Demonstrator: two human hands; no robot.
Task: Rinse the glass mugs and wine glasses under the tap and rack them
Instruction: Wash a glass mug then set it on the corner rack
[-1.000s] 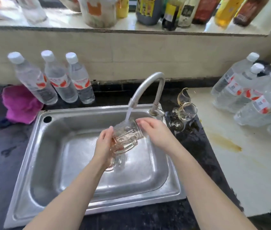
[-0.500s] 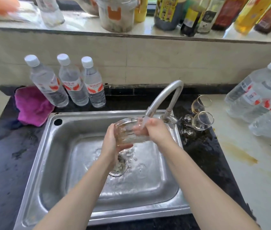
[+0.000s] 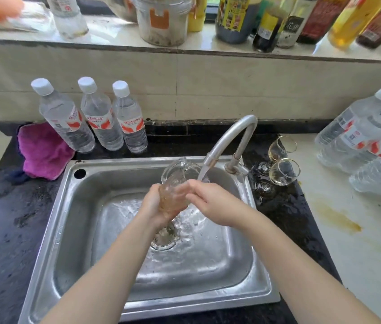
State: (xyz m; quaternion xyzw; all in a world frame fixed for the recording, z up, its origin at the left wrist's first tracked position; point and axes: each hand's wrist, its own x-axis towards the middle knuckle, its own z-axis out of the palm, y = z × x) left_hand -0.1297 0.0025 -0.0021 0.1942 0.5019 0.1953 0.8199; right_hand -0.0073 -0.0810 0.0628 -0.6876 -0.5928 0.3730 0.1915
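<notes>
A clear glass mug [image 3: 174, 183] is held over the steel sink [image 3: 72, 230], tilted with its mouth up and away from me. My left hand [image 3: 153, 206] wraps its lower body. My right hand [image 3: 210, 202] touches its right side with the fingers on the glass. Water runs from the curved tap [image 3: 229, 141] and lands beside the mug on my right fingers. Two wine glasses [image 3: 282, 167] lie tilted on the dark counter right of the tap.
Three water bottles [image 3: 96, 118] stand behind the sink, a pink cloth [image 3: 42, 153] to their left. More bottles [image 3: 367, 141] lie on the pale counter at right. The ledge above carries sauce bottles [image 3: 278, 22] and a tub. The drain [image 3: 165, 237] sits under my hands.
The mug has been turned from lying sideways to mouth-up and away, and shifted left of the water stream. The camera view has moved closer and lower.
</notes>
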